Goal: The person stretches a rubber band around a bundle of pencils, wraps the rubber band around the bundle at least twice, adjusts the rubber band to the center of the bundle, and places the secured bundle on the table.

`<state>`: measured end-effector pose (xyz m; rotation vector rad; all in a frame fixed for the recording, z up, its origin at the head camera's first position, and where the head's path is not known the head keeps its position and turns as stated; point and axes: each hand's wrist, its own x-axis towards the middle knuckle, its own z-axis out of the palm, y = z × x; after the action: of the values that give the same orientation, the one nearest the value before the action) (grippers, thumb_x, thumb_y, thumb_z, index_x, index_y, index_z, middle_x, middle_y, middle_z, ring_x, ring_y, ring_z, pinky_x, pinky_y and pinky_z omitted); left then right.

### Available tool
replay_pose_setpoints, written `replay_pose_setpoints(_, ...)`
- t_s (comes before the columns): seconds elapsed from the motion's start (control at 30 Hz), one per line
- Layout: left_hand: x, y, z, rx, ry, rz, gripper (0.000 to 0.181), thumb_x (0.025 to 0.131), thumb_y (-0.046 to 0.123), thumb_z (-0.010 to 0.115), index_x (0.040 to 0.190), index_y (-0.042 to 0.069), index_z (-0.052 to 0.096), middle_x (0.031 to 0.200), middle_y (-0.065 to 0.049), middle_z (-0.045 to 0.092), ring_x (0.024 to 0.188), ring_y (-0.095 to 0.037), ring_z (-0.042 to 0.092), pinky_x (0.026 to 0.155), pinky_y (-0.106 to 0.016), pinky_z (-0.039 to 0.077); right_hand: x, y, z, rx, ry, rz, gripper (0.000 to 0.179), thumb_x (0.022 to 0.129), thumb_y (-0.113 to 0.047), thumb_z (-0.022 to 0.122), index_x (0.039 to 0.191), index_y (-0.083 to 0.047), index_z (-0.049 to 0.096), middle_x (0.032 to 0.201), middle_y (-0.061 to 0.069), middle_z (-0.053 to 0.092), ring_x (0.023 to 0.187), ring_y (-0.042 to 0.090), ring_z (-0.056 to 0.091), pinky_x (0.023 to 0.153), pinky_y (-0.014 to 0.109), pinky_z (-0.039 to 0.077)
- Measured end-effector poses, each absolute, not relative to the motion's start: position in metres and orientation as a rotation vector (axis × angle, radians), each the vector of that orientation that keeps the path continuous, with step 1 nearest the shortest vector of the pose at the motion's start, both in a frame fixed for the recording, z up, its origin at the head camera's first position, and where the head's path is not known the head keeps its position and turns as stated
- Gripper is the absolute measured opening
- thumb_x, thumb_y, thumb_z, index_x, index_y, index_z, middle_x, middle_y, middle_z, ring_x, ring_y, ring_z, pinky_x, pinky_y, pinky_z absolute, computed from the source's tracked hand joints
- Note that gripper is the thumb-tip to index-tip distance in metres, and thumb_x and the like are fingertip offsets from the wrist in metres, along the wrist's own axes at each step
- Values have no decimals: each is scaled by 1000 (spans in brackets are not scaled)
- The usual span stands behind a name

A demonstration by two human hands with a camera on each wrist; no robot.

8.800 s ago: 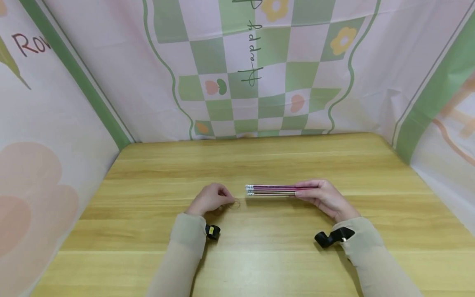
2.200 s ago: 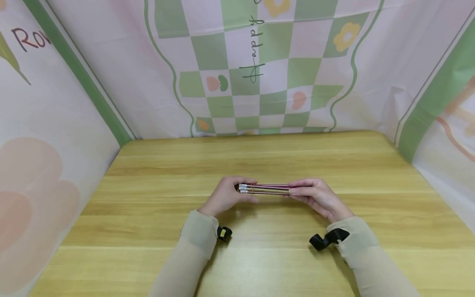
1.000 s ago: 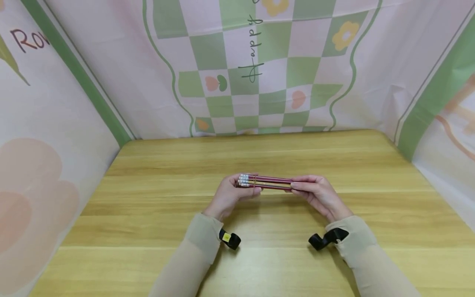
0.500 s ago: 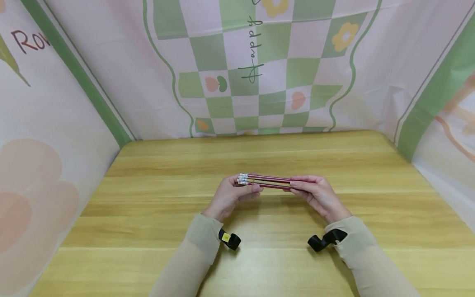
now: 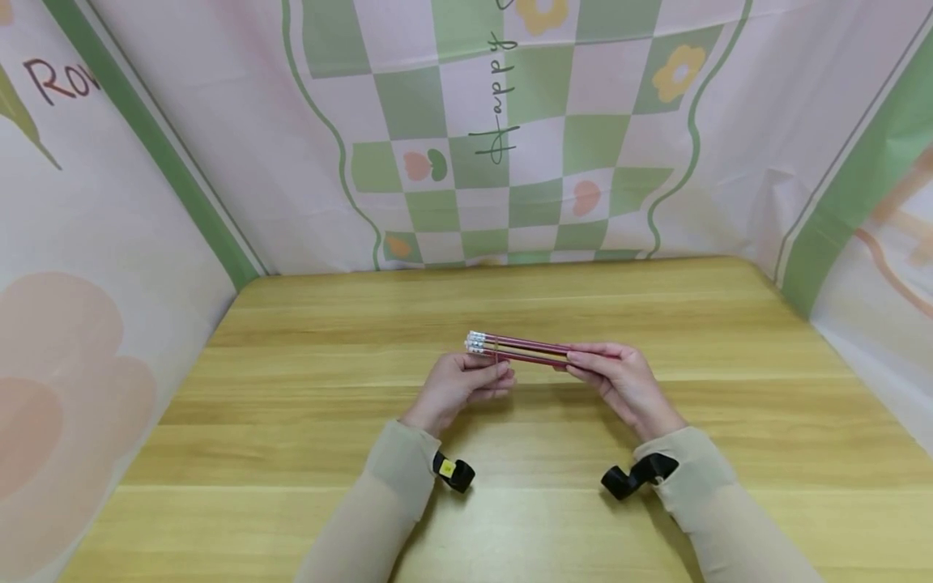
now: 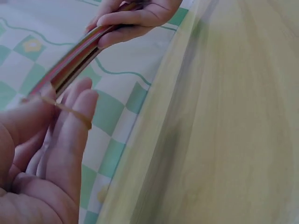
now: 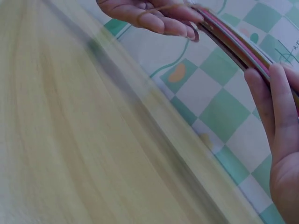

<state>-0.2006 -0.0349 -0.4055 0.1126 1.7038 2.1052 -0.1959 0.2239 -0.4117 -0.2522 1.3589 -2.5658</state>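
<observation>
- The right hand is gripping a bundle of pencils between thumb and fingers, and is holding it above the wooden table.
- The bundle's long axis is running sideways from the right fingertips toward the left hand, slanting slightly away from the person.
- The eraser ends are lying just beyond the left thumb and index finger, on the side farther from the person; this makes the left hand the nearer one to that end.
- The left hand is holding a thin rubber band, which is stretching between its thumb and a finger.
- The band is crossing the pencils near the eraser ends; whether it is circling every pencil, or the left fingers are touching the wood, I cannot tell.
</observation>
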Motion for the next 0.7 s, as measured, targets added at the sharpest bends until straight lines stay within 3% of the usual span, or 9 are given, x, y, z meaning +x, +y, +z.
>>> replay_pose_setpoints(0.27, -193, -23, -401, 95, 1815, 2017, 28, 99, 8, 58, 119, -12, 63, 107, -22, 73, 95, -24, 74, 86, -31, 60, -194, 214, -408, -123, 1545, -2574, 19, 89, 10, 65, 96, -2, 78, 95, 10, 77, 87, 22, 75, 82, 26, 58)
replay_pose_setpoints(0.7, -187, -13, -404, 114, 1990, 1885, 34, 103, 14, 52, 122, -14, 56, 111, -26, 69, 99, -30, 73, 84, -30, 60, -188, 199, -407, -31, 1732, -2607, 26, 88, 12, 66, 86, -11, 79, 89, 5, 77, 82, 17, 75, 80, 26, 59)
